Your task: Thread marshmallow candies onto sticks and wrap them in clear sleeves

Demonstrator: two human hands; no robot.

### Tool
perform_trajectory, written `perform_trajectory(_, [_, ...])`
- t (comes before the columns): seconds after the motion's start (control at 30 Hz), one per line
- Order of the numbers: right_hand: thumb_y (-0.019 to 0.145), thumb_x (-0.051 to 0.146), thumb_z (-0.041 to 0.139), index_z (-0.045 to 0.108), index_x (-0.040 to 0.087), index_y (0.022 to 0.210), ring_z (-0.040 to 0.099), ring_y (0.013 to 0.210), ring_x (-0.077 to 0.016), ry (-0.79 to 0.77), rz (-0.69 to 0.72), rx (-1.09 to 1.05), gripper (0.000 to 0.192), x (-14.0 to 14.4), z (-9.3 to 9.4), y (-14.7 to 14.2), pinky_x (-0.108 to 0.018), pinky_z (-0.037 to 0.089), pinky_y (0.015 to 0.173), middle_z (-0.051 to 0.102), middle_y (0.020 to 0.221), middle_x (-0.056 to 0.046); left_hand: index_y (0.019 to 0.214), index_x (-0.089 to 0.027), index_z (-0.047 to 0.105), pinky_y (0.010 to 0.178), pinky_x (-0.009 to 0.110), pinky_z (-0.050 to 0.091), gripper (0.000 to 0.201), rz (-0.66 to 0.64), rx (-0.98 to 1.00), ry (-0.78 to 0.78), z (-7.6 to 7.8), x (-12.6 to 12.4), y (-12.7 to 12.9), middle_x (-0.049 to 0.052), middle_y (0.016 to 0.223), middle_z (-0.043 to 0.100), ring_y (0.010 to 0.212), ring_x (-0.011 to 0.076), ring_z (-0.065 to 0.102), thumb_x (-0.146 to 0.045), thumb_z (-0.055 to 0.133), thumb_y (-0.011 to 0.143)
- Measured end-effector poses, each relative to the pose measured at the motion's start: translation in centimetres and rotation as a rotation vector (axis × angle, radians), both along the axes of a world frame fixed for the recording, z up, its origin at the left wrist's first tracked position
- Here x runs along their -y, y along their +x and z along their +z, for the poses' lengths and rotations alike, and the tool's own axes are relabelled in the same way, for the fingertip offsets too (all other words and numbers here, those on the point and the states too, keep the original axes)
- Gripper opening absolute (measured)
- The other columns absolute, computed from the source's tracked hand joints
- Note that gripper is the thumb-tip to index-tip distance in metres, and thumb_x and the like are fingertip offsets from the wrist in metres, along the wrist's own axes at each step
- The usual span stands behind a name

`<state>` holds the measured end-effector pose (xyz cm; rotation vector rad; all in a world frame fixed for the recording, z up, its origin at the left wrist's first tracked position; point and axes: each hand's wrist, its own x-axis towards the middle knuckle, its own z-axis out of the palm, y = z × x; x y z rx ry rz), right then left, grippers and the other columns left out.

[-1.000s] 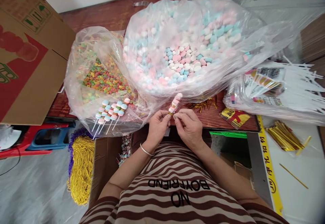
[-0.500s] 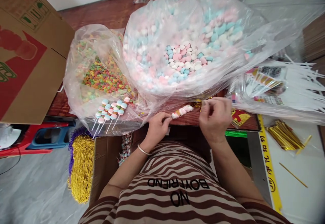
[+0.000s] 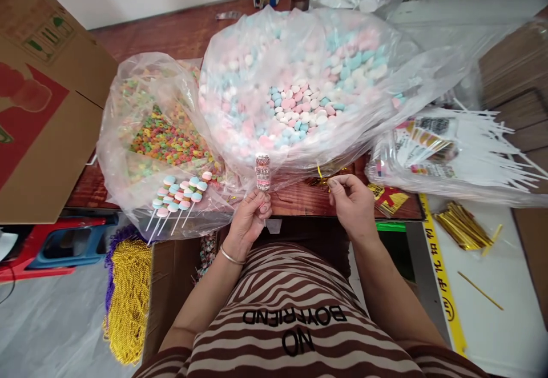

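The skewer [image 3: 262, 172] is a short stack of round candies, pink and white, wrapped in clear film that shines a little. It stands upright above the near edge of the table [image 3: 180, 29], in front of the big bag [image 3: 308, 81]. The left hand [image 3: 250, 221] pinches its lower end between thumb and fingers, the fingers closed together around the stick. A thin metal bangle [image 3: 230, 256] sits on this wrist.

The right hand [image 3: 351, 206] is just to the right, at the same edge, apart from the skewer. Its fingers are curled and pressed together at the tips, near a gold tie [image 3: 320, 173]; whether they hold it I cannot tell.

The big bag is of thin, wrinkled clear plastic and is full of small puffy pieces in pink, blue and white. Left of it, a smaller bag [image 3: 149, 132] of the same plastic holds small rings of many colours. On its near fold lie finished sticks [image 3: 177, 195] with round pastel candies on white stems. At the right edge there is a clear pack of white sticks [image 3: 479, 149], and beyond it a bundle of gold ties [image 3: 462, 226] on a white surface. A cardboard box [image 3: 38, 109] stands at the left edge, and yellow beads [image 3: 128, 298] hang below it.
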<state>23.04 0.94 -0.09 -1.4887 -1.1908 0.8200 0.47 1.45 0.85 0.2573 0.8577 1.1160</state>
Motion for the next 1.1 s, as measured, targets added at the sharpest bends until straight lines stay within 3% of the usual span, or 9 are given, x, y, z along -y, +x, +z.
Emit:
perform_trajectory(0.17, [0.092, 0.046, 0.065, 0.057, 0.022, 0.084, 0.044, 0.049, -0.0095, -0.017, 0.115, -0.434, 0.027, 0.9, 0.9, -2.2, -0.026, 0.037, 0.050, 0.055, 0.067, 0.004, 0.071, -0.013, 0.059, 0.044, 0.013, 0.028, 0.035, -0.047, -0.118, 0.044, -0.2, 0.3, 0.9, -0.003, 0.067, 0.052, 0.052, 0.0021, 0.043, -0.025, 0.091, 0.063])
perform_trajectory(0.27, [0.095, 0.045, 0.061, 0.055, 0.023, 0.087, 0.048, 0.051, -0.0101, 0.006, 0.152, -0.444, 0.024, 1.3, 1.7, -3.0, -0.027, 0.041, 0.051, 0.060, 0.077, 0.002, 0.073, -0.013, 0.061, 0.045, 0.014, 0.029, 0.035, -0.040, -0.189, 0.055, -0.2, 0.3, 1.4, -0.004, 0.065, 0.052, 0.052, 0.0028, 0.045, -0.029, 0.091, 0.063])
perform_trajectory(0.4, [0.097, 0.034, 0.059, 0.065, 0.023, 0.098, 0.060, 0.071, -0.0164, 0.067, 0.203, 0.085, 0.012, 1.3, 1.3, -2.8, -0.031, 0.048, 0.066, 0.066, 0.087, -0.003, 0.073, -0.014, 0.059, 0.044, 0.014, 0.028, 0.038, 0.097, -0.204, 0.090, 0.3, 0.0, 0.7, -0.005, 0.064, 0.051, 0.052, 0.0026, 0.044, -0.028, 0.092, 0.061])
perform_trajectory(0.57, [0.097, 0.024, 0.057, 0.068, 0.020, 0.097, 0.060, 0.089, -0.0237, 0.100, 0.371, 0.761, 0.011, 1.0, -1.7, -5.1, -0.035, 0.044, 0.075, 0.067, 0.097, -0.009, 0.075, -0.016, 0.060, 0.045, 0.014, 0.031, 0.036, 0.168, -0.204, 0.119, 1.1, 0.1, -0.3, -0.005, 0.064, 0.053, 0.052, 0.0032, 0.045, -0.028, 0.091, 0.063])
perform_trajectory(0.7, [0.097, 0.016, 0.052, 0.063, 0.019, 0.083, 0.057, 0.084, -0.0254, 0.093, 0.381, 0.989, 0.018, 0.8, -3.1, -6.8, -0.036, 0.040, 0.072, 0.066, 0.089, -0.012, 0.075, -0.016, 0.060, 0.045, 0.015, 0.030, 0.036, 0.185, -0.229, 0.134, 1.1, 0.5, -0.5, -0.006, 0.062, 0.051, 0.051, 0.0036, 0.045, -0.028, 0.091, 0.063])
perform_trajectory(0.83, [0.100, 0.021, 0.047, 0.055, 0.022, 0.084, 0.058, 0.073, -0.0208, 0.092, 0.383, 0.604, 0.017, 1.6, -1.1, -6.2, -0.033, 0.042, 0.067, 0.065, 0.081, -0.006, 0.079, -0.016, 0.065, 0.045, 0.018, 0.029, 0.031, 0.202, -0.415, 0.189, 0.1, 0.6, -1.2, -0.005, 0.059, 0.054, 0.049, 0.0060, 0.044, -0.035, 0.087, 0.068])
perform_trajectory(0.97, [0.102, 0.034, 0.048, 0.055, 0.023, 0.088, 0.056, 0.062, -0.0159, 0.055, 0.478, 0.100, 0.019, 2.5, 1.8, -6.9, -0.029, 0.043, 0.060, 0.063, 0.073, -0.001, 0.080, -0.018, 0.073, 0.057, 0.023, 0.038, 0.009, 0.135, -0.805, 0.339, -0.6, 1.0, -1.2, -0.001, 0.062, 0.062, 0.058, 0.0121, 0.051, -0.026, 0.077, 0.079])
perform_trajectory(1.0, [0.101, 0.036, 0.050, 0.056, 0.023, 0.086, 0.053, 0.058, -0.0150, 0.030, 0.488, 0.035, 0.022, 2.6, 2.0, -7.5, -0.028, 0.041, 0.058, 0.061, 0.069, 0.000, 0.081, -0.020, 0.074, 0.063, 0.024, 0.041, 0.002, 0.132, -0.901, 0.398, -0.6, 1.2, -1.1, 0.001, 0.068, 0.065, 0.064, 0.0143, 0.055, -0.021, 0.075, 0.080])
perform_trajectory(1.1, [0.096, 0.041, 0.056, 0.057, 0.021, 0.079, 0.050, 0.054, -0.0135, -0.036, 0.397, -0.052, 0.026, 2.1, 1.6, -9.4, -0.027, 0.039, 0.053, 0.058, 0.063, 0.002, 0.084, -0.023, 0.076, 0.078, 0.028, 0.043, 0.014, 0.139, -1.132, 0.579, -0.5, 1.7, -0.7, 0.004, 0.081, 0.069, 0.079, 0.0182, 0.059, -0.012, 0.068, 0.083])
